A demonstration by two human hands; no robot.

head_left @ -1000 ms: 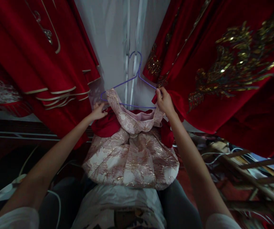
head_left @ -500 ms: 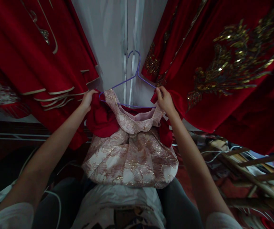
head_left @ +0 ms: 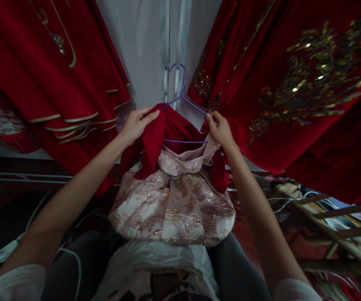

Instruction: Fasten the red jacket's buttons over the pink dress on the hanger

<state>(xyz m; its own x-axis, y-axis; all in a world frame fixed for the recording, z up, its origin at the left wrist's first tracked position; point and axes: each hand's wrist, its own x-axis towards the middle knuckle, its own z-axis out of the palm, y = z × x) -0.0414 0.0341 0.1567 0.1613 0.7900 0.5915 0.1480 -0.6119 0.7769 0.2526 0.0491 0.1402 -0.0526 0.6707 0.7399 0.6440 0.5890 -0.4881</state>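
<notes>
A small pink and gold brocade dress [head_left: 174, 205] hangs on a purple wire hanger [head_left: 183, 90] in front of me. A red jacket [head_left: 164, 131] lies over its shoulders. My left hand [head_left: 136, 123] grips the red jacket's left side and holds it up over the hanger's left arm. My right hand [head_left: 219, 127] pinches the jacket's right shoulder together with the hanger's right end. The dress skirt rests against my lap.
Large red embroidered garments hang at the left [head_left: 51, 75] and at the right [head_left: 293, 92], close to both arms. A pale wall with vertical strips [head_left: 170, 46] is behind the hanger. Wooden slats, cables and papers [head_left: 324, 209] lie at the lower right.
My left hand has lifted the red jacket from beside the dress up and rightward over the hanger's left shoulder, covering the pink strap. My right hand has stayed at the hanger's right end.
</notes>
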